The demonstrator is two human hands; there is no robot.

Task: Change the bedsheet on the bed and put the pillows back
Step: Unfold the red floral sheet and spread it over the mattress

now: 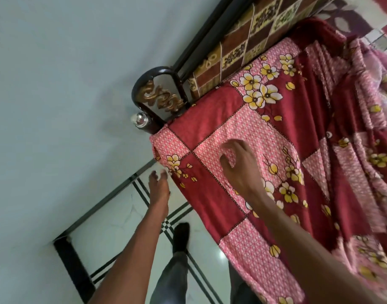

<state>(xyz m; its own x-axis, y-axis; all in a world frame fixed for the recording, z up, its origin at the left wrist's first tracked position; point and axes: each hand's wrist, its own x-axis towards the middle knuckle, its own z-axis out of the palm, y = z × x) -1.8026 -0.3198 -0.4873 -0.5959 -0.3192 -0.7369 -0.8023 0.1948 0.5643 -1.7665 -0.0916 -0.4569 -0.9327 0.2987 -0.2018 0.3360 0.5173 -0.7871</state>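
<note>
A red and pink patchwork bedsheet point(265, 132) with yellow flowers covers the corner of the bed and hangs over its edge. My right hand point(238, 163) rests on the sheet near the corner, fingers spread and slightly bent. Beside the hanging corner of the sheet, my left hand point(158, 183) is held out with fingers loosely extended, its fingertips at the sheet's edge. The sheet lies bunched in folds toward the right point(359, 119). No pillows can be made out.
A dark metal bed frame point(157, 93) with a gold ornament and a chrome knob point(138, 120) stands at the corner against a pale wall. A brown patterned mattress side point(238, 47) shows above the sheet. The tiled floor point(113, 224) and my feet lie below.
</note>
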